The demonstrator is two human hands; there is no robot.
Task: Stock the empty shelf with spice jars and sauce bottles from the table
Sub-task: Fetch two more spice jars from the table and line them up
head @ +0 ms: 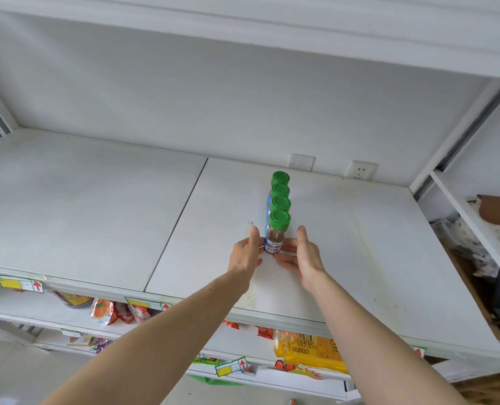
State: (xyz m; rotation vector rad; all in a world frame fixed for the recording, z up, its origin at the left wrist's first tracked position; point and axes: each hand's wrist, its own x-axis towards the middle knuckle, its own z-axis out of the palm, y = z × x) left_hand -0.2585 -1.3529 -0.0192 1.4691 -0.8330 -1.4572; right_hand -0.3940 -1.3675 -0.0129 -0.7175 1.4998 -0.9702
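The head camera is looking forward and steeply down from close above the white shelf (97, 206), taking in lower tiers beneath.

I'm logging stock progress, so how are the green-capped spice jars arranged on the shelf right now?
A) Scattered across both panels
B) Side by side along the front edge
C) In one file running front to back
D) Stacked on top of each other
C: four spice jars stand upright one behind another on the shelf, with the left hand and right hand flanking the front jar.
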